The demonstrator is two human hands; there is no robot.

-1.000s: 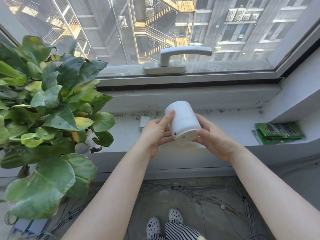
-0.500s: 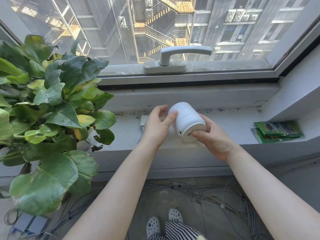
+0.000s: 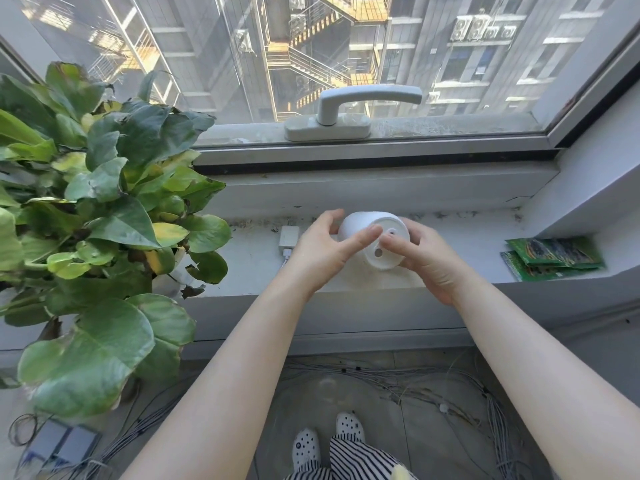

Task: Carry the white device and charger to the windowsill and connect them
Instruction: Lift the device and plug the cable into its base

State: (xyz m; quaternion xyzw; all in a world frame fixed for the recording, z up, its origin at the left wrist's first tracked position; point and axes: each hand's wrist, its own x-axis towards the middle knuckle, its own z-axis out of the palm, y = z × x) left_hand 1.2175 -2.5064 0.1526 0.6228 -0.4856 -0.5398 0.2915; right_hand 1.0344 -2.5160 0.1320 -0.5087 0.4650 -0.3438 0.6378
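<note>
The white device [image 3: 382, 251], a small rounded cylinder, is tipped on its side over the windowsill [image 3: 460, 244] with its flat base and two small holes facing me. My left hand [image 3: 322, 251] cups its left side, the thumb lying across the base rim. My right hand [image 3: 426, 258] holds its right side, fingertips on the base. The white charger [image 3: 288, 237] lies flat on the sill just left of my left hand, with its cable end [image 3: 286, 253] pointing toward me. Nothing is plugged into the device.
A large leafy potted plant [image 3: 104, 216] fills the left side and overhangs the sill. Green packets [image 3: 550, 256] lie on the sill at the right. A window handle [image 3: 349, 109] sits above. Loose cables [image 3: 415, 386] run across the floor below.
The device has been lowered toward the sill and tilted so its base faces me. My left hand shifted from its side to its base rim.
</note>
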